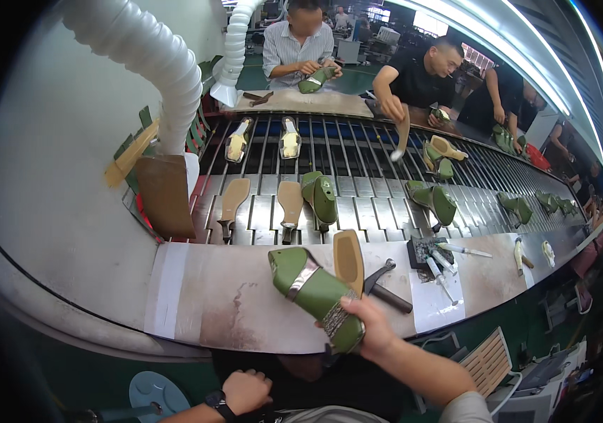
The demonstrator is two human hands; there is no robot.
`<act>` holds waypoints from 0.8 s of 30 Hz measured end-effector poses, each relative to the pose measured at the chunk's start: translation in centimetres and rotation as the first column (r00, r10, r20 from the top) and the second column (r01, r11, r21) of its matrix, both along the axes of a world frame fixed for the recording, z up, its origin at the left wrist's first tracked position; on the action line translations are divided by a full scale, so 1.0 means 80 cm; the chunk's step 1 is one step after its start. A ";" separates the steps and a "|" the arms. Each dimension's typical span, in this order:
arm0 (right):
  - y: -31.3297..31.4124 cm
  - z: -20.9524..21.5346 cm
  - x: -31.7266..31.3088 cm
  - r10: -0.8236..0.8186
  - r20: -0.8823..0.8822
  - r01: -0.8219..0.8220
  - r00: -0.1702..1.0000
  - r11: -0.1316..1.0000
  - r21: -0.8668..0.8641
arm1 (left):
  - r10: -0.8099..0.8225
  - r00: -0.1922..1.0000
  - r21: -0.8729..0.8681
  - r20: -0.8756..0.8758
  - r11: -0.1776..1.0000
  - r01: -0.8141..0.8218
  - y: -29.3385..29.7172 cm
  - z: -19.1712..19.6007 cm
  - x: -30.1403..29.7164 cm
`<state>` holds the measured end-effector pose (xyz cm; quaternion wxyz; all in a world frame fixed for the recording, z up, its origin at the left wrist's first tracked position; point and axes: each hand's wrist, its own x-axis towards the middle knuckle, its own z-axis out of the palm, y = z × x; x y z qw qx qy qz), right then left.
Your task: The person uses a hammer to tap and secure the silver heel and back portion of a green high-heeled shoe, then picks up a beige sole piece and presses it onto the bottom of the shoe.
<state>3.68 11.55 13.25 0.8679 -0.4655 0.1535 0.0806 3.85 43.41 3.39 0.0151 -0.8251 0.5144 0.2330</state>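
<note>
My right hand (375,328) is closed around one end of a green shoe last (312,289), which is tilted above the near bench. A shiny silver strap and a glittery band wrap across the last. Just beyond it is a tan shoe sole (348,261), partly hidden by the last. A hammer (389,295) with a dark handle lies to the right of my right hand's grip. Low in the view, by my lap, my left hand (246,391) has its fingers curled in, with nothing visible in them; a black watch is on that wrist.
Beyond the bench (210,282) runs a roller conveyor (358,204) carrying soles and green lasts (320,197). Syringes (442,280) and a black block (422,248) lie on the right. A white duct (174,77) hangs left. Co-workers (421,77) handle shoes across the conveyor.
</note>
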 end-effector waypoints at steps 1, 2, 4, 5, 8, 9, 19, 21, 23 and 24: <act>0.016 -0.019 -0.007 0.006 0.008 -0.007 1.000 0.997 0.071 | 0.278 0.941 -0.323 -0.193 0.888 -0.328 0.011 -0.010 0.000; 0.033 -0.032 -0.011 0.011 0.014 -0.013 1.000 0.990 0.143 | 0.518 0.482 -0.195 -0.707 0.513 -0.836 0.016 -0.014 0.000; 0.060 -0.046 -0.018 0.050 -0.012 -0.048 0.999 0.988 0.145 | 0.652 0.547 -0.580 -0.525 0.196 -0.791 0.018 -0.015 -0.006; 0.074 -0.051 -0.023 0.025 0.014 -0.027 1.000 0.982 0.185 | 0.584 0.721 -0.751 -0.372 0.267 -0.604 0.014 0.006 -0.013; 0.108 -0.054 -0.033 0.011 0.019 -0.016 1.000 0.963 0.269 | 0.501 0.805 -0.877 0.317 0.478 0.047 -0.022 0.072 0.000; 0.113 -0.053 -0.035 0.025 -0.007 -0.022 1.000 0.952 0.306 | 0.499 0.802 -0.874 0.330 0.482 0.060 -0.026 0.080 0.011; 0.004 -0.107 0.025 -0.116 0.151 0.158 0.982 0.937 -0.310 | 0.486 0.836 -0.931 -0.255 0.109 -0.348 -0.046 0.090 0.088; -0.015 -0.091 0.023 -0.205 0.220 0.292 0.954 0.809 -0.510 | 0.273 0.792 -0.834 -0.546 -0.095 -0.543 -0.043 0.112 0.096; -0.017 -0.065 0.040 -0.241 0.176 0.296 0.954 0.847 -0.441 | 0.045 0.730 -0.719 -0.682 -0.226 -0.657 -0.052 0.109 0.109; -0.008 -0.051 0.053 -0.236 0.163 0.279 0.958 0.896 -0.346 | -0.013 0.690 -0.667 -0.724 -0.242 -0.705 -0.057 0.097 0.119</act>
